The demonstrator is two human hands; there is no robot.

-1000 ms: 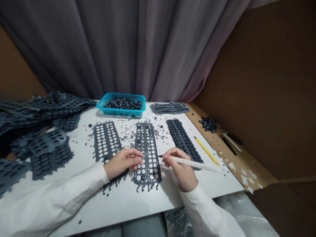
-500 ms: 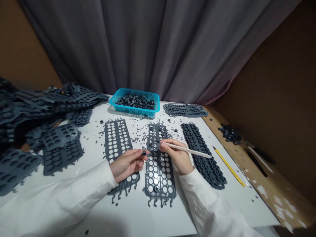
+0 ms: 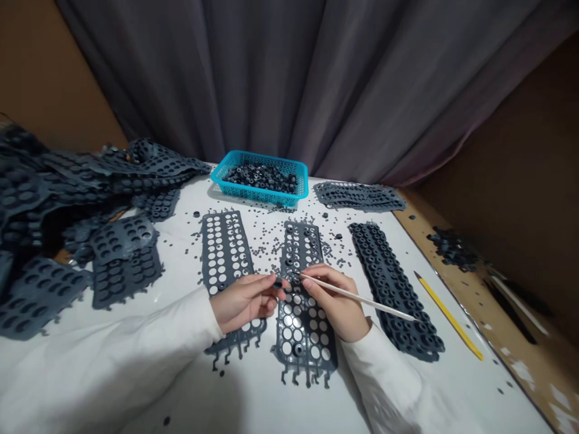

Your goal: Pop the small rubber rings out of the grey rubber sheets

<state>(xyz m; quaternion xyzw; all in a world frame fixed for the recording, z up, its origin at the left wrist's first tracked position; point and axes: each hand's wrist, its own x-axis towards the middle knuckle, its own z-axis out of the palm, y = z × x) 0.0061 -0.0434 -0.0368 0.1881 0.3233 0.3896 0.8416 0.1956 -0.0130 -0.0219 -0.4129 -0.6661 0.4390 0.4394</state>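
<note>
My left hand (image 3: pixel 248 299) pinches a small black rubber ring (image 3: pixel 277 283) between thumb and fingertips, over the gap between two perforated sheets. In my right hand (image 3: pixel 337 298) is a thin white stick (image 3: pixel 362 298), gripped like a pen, its tip pointing left near the ring. Beneath the right fingers lies a dark rubber sheet (image 3: pixel 301 358) with rows of round holes; a few rings still sit in it. A second holed sheet (image 3: pixel 225 244) lies partly under my left hand. To the right rests a thick rubber sheet (image 3: pixel 384 277) full of rings.
A blue basket (image 3: pixel 260 196) of black rings stands at the back. Piled rubber sheets (image 3: pixel 90 187) cover the left side. Flat holed sheets (image 3: pixel 359 197) lie at back right, a yellow pencil (image 3: pixel 447 316) at right. Tiny dark discs are scattered over the white table (image 3: pixel 181 386).
The whole view has shifted, with the table's things now slightly farther right. Both hands keep their grips on the ring and the stick; the stick's tip has moved a little away from the ring.
</note>
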